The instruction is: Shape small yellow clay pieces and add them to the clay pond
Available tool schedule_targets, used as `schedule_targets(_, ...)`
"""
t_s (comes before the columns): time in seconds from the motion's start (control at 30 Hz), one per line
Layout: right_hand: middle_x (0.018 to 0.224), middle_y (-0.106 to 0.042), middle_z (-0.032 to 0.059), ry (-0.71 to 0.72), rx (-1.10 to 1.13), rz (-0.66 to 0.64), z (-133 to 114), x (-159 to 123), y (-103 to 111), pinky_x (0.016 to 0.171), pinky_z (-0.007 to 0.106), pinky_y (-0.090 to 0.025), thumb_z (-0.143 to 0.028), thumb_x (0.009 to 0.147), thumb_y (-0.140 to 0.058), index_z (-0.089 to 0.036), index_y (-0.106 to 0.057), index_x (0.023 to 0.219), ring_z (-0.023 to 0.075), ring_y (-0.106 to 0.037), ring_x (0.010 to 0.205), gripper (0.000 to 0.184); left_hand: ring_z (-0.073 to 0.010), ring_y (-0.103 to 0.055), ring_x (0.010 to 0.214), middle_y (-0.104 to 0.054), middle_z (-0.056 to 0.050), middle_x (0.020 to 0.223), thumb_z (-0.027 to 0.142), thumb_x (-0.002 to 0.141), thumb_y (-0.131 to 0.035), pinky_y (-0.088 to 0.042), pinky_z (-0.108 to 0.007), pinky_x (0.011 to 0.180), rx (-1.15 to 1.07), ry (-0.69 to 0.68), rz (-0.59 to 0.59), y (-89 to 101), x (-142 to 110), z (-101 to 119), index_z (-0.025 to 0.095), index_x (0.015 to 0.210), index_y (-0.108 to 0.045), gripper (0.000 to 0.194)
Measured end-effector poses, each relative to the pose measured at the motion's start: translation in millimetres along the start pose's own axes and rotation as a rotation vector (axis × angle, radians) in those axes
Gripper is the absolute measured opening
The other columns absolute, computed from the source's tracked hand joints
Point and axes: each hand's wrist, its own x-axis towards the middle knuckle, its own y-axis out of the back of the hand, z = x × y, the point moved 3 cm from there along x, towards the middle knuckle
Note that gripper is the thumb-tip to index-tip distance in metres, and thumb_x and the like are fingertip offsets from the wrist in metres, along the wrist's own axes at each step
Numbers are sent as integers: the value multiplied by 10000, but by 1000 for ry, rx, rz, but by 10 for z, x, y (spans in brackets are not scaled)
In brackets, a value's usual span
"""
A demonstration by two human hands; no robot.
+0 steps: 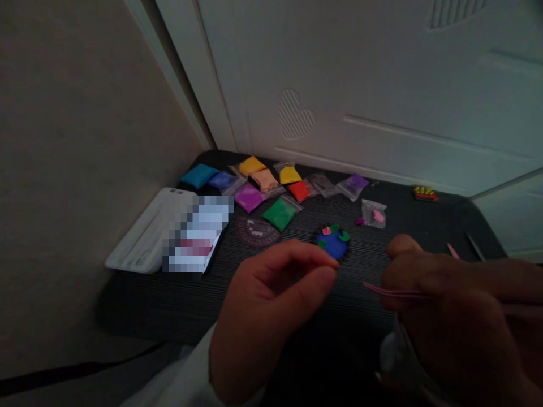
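My left hand point(271, 311) is raised over the table with thumb and forefinger pinched together; anything between the tips is too small to make out. In my right hand point(462, 311) is a pair of pink tweezers point(394, 291), its thin prongs pointing left toward the left fingertips. Just behind the left fingertips lies a round blue clay disc point(337, 247) with a dark beaded rim. It carries green leaf shapes point(344, 236) and a small pink flower point(326, 230). Part of the disc is hidden by my left fingers.
Several bags of coloured clay, including a green one point(280, 213), lie along the back. At left are a white case point(148, 232) and a phone point(197, 234). A clear protractor point(257, 233), a pink clay bag point(374, 214) and a yellow-red clay piece point(425, 194) also lie there.
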Motion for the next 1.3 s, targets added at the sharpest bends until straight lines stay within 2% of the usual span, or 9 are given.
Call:
schedule_targets(0.1, 576, -558, -11, -65, 94, 75, 55, 26, -17, 584, 328, -437, -178, 797, -490, -189, -591, 759, 123, -539, 532, 109, -35, -524, 519, -530, 68, 738, 180, 773, -539, -441, -157, 501, 192, -45, 84, 136, 118, -126, 314, 1012, -519, 275)
schedule_targets(0.17, 551, -542, -21, -191, 166, 101, 139, -2, 2, 574, 310, -436, -186, 800, -485, -187, -583, 731, 109, -522, 510, 120, -46, -544, 518, -521, 29, 956, 125, 731, -563, -481, -209, 510, 406, -81, 148, 240, 173, -236, 357, 1223, -311, 599)
schedule_targets(0.23, 538, -539, -31, -288, 209, 125, 229, -62, 46, 524, 273, -428, -198, 801, -486, -197, -579, 755, 96, -510, 491, 103, -81, -580, 639, -431, -40, 1178, 106, 692, -587, -508, -248, 567, 626, -120, 155, 312, 187, -343, 348, 1294, -177, 767)
schedule_targets(0.33, 512, -536, -43, -396, 232, 174, 369, -195, 140, 468, 235, -404, -194, 799, -485, -204, -573, 816, 79, -495, 453, 91, -152, -554, 836, -409, -76, 1213, 141, 696, -584, -499, -290, 662, 1016, -243, 103, 327, 132, -435, 249, 1246, -344, 609)
schedule_targets(0.43, 490, -531, -41, -475, 202, 235, 500, -356, 243, 457, 227, -396, -192, 792, -491, -203, -570, 819, 79, -494, 449, 84, -196, -512, 897, -547, -60, 987, 206, 716, -584, -442, -365, 790, 1295, -394, 25, 238, 41, -482, 182, 1031, -555, 318)
schedule_targets(0.57, 484, -541, -36, -552, 139, 305, 665, -534, 347, 447, 219, -408, -217, 761, -545, -212, -556, 832, 92, -513, 470, 72, -192, -512, 841, -590, -39, 840, 223, 719, -590, -431, -361, 763, 1306, -395, -98, 100, -28, -618, 189, 888, -627, 177)
schedule_targets(0.67, 540, -580, -34, -569, 84, 307, 793, -592, 366, 442, 193, -424, -196, 736, -582, -217, -522, 864, 82, -533, 474, 143, -202, -507, 840, -603, -38, 828, 230, 717, -592, -418, -379, 761, 1316, -345, -124, 60, -39, -736, 197, 874, -642, 168)
schedule_targets(0.87, 577, -543, -46, -617, -85, 276, 976, -623, 333, 442, 157, -419, -167, 744, -581, -213, -489, 819, 55, -517, 465, 127, -241, -504, 867, -610, -45, 852, 277, 714, -596, -361, -440, 777, 1351, -243, -75, 47, -14, -843, 221, 881, -648, 184)
schedule_targets(1.3, 621, -512, -27, -634, -156, 244, 943, -659, 323, 479, 229, -400, -181, 770, -553, -220, -481, 831, 94, -508, 543, 102, -241, -509, 878, -616, -36, 827, 288, 696, -604, -328, -440, 801, 1303, -130, -19, -13, 44, -867, 218, 842, -623, 163)
